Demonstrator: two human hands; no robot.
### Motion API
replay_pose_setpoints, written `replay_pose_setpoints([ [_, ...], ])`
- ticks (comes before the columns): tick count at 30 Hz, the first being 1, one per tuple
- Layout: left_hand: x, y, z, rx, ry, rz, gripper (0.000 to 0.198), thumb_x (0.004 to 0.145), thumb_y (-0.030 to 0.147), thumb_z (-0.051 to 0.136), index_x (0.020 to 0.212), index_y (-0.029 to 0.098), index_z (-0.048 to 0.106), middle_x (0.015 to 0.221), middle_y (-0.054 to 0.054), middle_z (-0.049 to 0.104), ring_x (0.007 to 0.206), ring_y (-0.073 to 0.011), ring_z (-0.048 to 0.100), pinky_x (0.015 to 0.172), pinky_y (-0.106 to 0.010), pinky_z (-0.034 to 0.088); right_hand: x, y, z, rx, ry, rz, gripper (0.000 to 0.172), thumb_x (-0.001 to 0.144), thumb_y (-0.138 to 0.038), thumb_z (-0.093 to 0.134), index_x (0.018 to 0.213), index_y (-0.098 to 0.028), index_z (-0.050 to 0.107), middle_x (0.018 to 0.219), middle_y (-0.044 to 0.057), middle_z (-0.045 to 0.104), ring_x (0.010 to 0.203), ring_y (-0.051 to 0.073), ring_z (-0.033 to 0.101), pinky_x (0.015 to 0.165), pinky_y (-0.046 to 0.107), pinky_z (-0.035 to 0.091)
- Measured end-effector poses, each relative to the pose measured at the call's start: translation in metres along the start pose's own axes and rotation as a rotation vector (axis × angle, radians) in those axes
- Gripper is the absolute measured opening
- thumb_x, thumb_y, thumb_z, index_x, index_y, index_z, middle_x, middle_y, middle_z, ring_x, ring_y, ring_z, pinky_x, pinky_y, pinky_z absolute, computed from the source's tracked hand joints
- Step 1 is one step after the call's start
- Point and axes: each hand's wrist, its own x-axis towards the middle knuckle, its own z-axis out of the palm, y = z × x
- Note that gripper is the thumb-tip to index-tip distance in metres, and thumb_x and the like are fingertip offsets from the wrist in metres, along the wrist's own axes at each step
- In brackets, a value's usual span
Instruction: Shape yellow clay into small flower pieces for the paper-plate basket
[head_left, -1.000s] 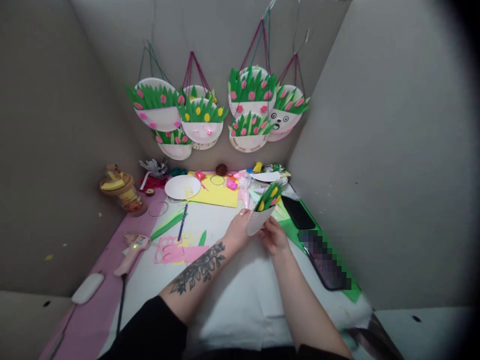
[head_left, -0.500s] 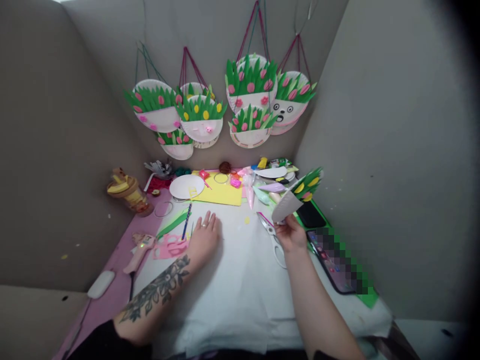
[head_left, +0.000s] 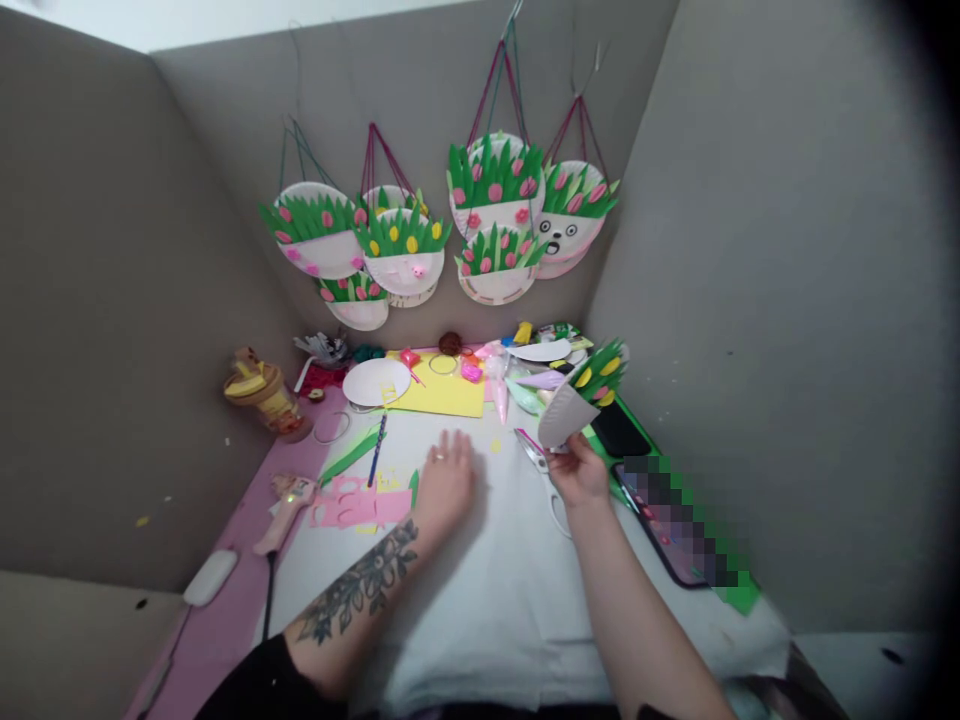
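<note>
Right hand (head_left: 581, 470) is pinching the lower edge of a paper-plate planter (head_left: 566, 413) with yellow flowers (head_left: 586, 378), the planter leaning toward 1 o'clock and sitting at 2 o'clock from the left hand (head_left: 447, 482). Left hand is stretching palm-down over the white table cover (head_left: 487, 590), gripping nothing visible; cannot tell whether it is touching. White-handled scissors (head_left: 553, 497) are lying at the right hand's 9 o'clock.
</note>
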Motion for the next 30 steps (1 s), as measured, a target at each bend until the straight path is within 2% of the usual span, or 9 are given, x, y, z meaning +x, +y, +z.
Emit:
replay_pose_setpoints([
  [3, -0.006, 0.011, 0.010, -0.116, -0.100, 0.331, 0.065, 0.090, 0.048, 0.033, 0.146, 0.017, 0.021, 0.154, -0.009, 0.024, 0.142, -0.0256, 0.019, 0.111, -0.046, 0.024, 0.002, 0.004, -0.001, -0.008, -0.019, 0.021, 0.019, 0.065, -0.014, 0.072, 0.081, -0.020, 0.064, 0.077, -0.002, 0.074, 0.067, 0.014, 0.069, 0.057, 0.028, 0.057],
  [7, -0.001, -0.006, 0.013, -0.039, -0.070, -0.094, 0.060, 0.091, 0.035, 0.031, 0.140, 0.002, 0.031, 0.148, -0.023, 0.031, 0.139, -0.0325, 0.026, 0.109, -0.051, 0.024, 0.002, 0.005, -0.005, -0.009, -0.027, 0.018, 0.018, 0.065, -0.014, 0.074, 0.077, -0.020, 0.061, 0.070, -0.005, 0.072, 0.061, 0.012, 0.067, 0.052, 0.024, 0.055],
  [9, 0.011, -0.013, 0.007, -0.017, -0.048, -0.173, 0.057, 0.091, 0.029, 0.029, 0.138, -0.004, 0.032, 0.144, -0.029, 0.033, 0.137, -0.0362, 0.027, 0.107, -0.053, 0.026, 0.002, 0.005, -0.006, -0.001, -0.028, 0.014, 0.017, 0.066, -0.015, 0.073, 0.078, -0.021, 0.061, 0.072, -0.005, 0.073, 0.064, 0.012, 0.068, 0.055, 0.026, 0.056],
  [17, 0.070, 0.009, 0.004, -0.064, -0.078, 0.168, 0.057, 0.091, 0.046, 0.033, 0.144, 0.024, 0.028, 0.153, -0.002, 0.028, 0.141, -0.0195, 0.021, 0.111, -0.039, 0.024, 0.000, 0.012, 0.001, 0.004, -0.086, 0.047, 0.020, 0.063, -0.013, 0.075, 0.079, -0.020, 0.065, 0.077, -0.002, 0.074, 0.070, 0.014, 0.069, 0.060, 0.025, 0.056],
  [20, 0.055, -0.007, 0.011, -0.033, -0.074, 0.061, 0.058, 0.090, 0.043, 0.036, 0.141, 0.016, 0.034, 0.150, -0.009, 0.034, 0.138, -0.0224, 0.029, 0.110, -0.040, 0.027, -0.001, 0.009, -0.004, 0.000, -0.098, 0.047, 0.017, 0.065, -0.014, 0.074, 0.078, -0.022, 0.066, 0.075, -0.003, 0.074, 0.068, 0.013, 0.069, 0.059, 0.025, 0.056],
  [23, 0.032, -0.028, 0.008, 0.041, -0.024, -0.190, 0.055, 0.089, 0.030, 0.036, 0.133, -0.004, 0.040, 0.139, -0.029, 0.041, 0.132, -0.0376, 0.035, 0.104, -0.056, 0.027, -0.002, 0.008, -0.007, 0.002, -0.115, 0.059, 0.018, 0.068, -0.016, 0.072, 0.083, -0.023, 0.066, 0.081, -0.002, 0.074, 0.073, 0.014, 0.070, 0.066, 0.028, 0.057],
  [25, 0.026, -0.032, 0.003, 0.081, 0.005, -0.293, 0.053, 0.089, 0.026, 0.034, 0.131, -0.006, 0.041, 0.137, -0.033, 0.041, 0.132, -0.0410, 0.034, 0.102, -0.057, 0.028, -0.004, 0.011, -0.005, 0.002, -0.133, 0.085, 0.019, 0.068, -0.016, 0.072, 0.085, -0.022, 0.066, 0.086, -0.001, 0.074, 0.079, 0.016, 0.070, 0.071, 0.031, 0.057],
  [27, 0.029, -0.025, -0.001, 0.064, 0.016, -0.223, 0.056, 0.090, 0.031, 0.035, 0.137, 0.001, 0.036, 0.145, -0.026, 0.033, 0.136, -0.0371, 0.028, 0.105, -0.053, 0.028, -0.005, 0.016, -0.002, -0.002, -0.149, 0.119, 0.020, 0.068, -0.017, 0.072, 0.086, -0.022, 0.067, 0.088, 0.000, 0.074, 0.083, 0.018, 0.070, 0.073, 0.032, 0.057],
  [30, 0.046, -0.005, 0.001, -0.083, -0.058, 0.184, 0.061, 0.090, 0.044, 0.034, 0.145, 0.018, 0.024, 0.154, -0.010, 0.024, 0.142, -0.0275, 0.018, 0.110, -0.048, 0.024, -0.007, 0.020, 0.001, -0.017, -0.161, 0.154, 0.022, 0.068, -0.018, 0.073, 0.089, -0.022, 0.067, 0.087, 0.001, 0.075, 0.084, 0.018, 0.070, 0.072, 0.032, 0.057],
])
